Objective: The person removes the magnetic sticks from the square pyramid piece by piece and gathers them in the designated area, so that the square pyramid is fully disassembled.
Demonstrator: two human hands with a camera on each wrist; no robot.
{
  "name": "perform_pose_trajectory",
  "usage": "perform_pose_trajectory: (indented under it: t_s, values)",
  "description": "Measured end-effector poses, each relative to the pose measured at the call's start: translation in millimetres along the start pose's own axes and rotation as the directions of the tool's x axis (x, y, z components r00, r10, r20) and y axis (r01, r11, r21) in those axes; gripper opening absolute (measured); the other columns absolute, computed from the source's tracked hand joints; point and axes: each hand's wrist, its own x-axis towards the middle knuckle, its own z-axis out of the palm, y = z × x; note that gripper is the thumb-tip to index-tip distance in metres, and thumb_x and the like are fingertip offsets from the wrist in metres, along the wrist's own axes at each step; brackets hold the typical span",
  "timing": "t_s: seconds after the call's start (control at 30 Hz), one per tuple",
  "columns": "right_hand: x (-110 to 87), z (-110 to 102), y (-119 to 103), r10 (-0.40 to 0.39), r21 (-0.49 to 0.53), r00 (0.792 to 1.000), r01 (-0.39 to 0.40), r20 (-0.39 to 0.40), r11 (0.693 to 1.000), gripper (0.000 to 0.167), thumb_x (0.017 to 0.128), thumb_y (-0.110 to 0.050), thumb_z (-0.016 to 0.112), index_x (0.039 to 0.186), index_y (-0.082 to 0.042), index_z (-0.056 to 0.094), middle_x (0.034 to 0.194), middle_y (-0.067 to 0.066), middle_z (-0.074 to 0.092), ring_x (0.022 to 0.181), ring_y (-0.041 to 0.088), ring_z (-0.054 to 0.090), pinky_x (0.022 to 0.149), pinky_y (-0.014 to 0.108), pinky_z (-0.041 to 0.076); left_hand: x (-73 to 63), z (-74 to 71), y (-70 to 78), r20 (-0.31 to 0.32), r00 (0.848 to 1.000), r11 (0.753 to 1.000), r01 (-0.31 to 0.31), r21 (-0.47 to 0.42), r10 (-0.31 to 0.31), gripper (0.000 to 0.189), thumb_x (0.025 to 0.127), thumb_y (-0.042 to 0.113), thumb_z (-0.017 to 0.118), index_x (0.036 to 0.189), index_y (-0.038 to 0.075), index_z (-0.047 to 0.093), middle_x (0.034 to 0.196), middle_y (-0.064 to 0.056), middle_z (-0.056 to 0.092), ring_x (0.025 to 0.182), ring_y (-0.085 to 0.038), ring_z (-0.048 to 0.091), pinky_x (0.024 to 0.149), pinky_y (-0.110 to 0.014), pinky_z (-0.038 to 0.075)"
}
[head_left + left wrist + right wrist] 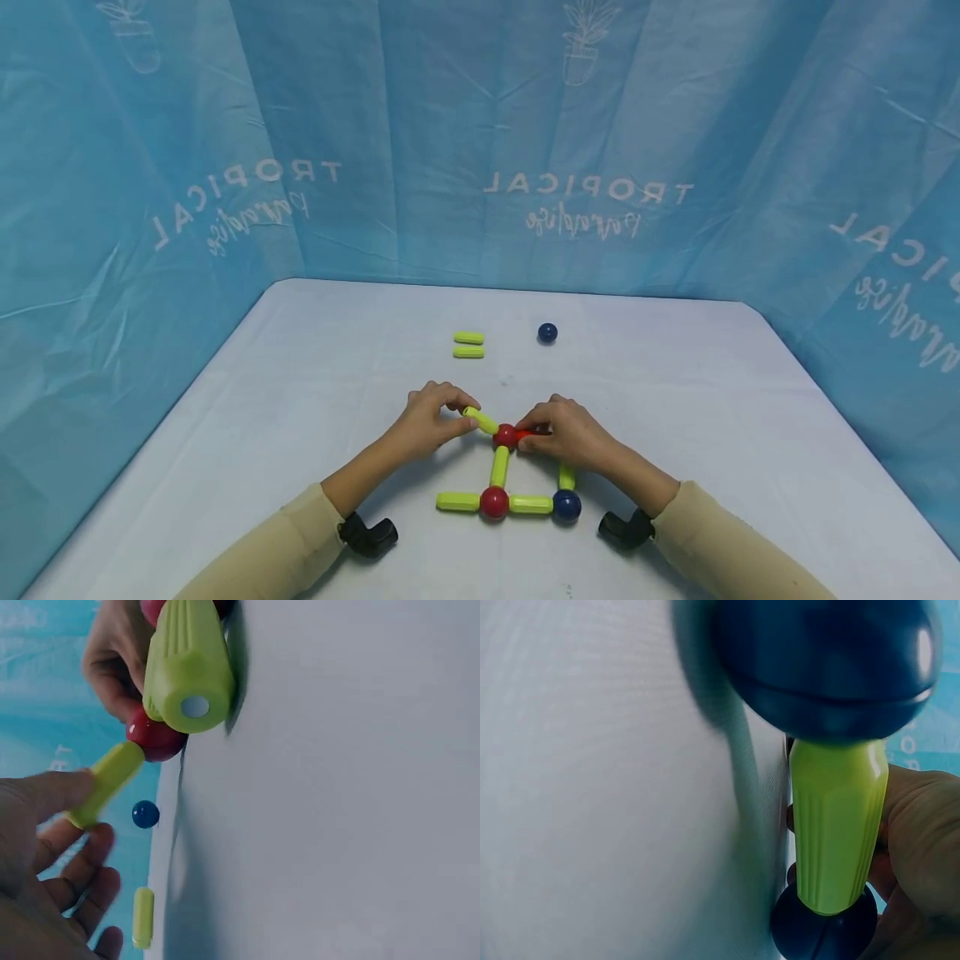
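My left hand (433, 419) pinches a yellow-green magnetic rod (481, 419) between thumb and fingers, its far end at a red ball (506, 436). On the other side of that ball, my right hand (572, 433) grips a red rod (528, 434), mostly covered by the fingers. A green rod (499, 467) joins this ball to a nearer red ball (494, 503). From there one green rod (457, 502) sticks out left and another (530, 505) runs to a blue ball (566, 506). In the right wrist view, a green rod (838, 825) links it to a farther blue ball (825, 926).
Two loose green rods (468, 352) lie side by side farther back on the white table (360, 333). A loose blue ball (547, 333) sits to their right. A blue printed curtain (450, 100) hangs behind and along the sides.
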Motion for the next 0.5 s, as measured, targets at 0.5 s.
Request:
perform_pose_trajectory:
  t_s: [0.5]
  values:
    - [7.1, 0, -7, -0.010, 0.019, 1.000, 0.010, 0.022, 1.000, 0.043, 0.079, -0.041, 0.073, 0.117, -0.021, 0.068, 0.106, -0.009, 0.069, 0.088, 0.012, 0.047, 0.068, 0.023, 0.041, -7.7, 3.7, -16.1, 0.044, 0.999, 0.998, -0.008, 0.057, 0.006, 0.014, 0.082, 0.021, 0.071, 0.096, 0.020, 0.069, 0.092, 0.004, 0.065, 0.090, -0.014, 0.048, 0.082, -0.038, 0.025]
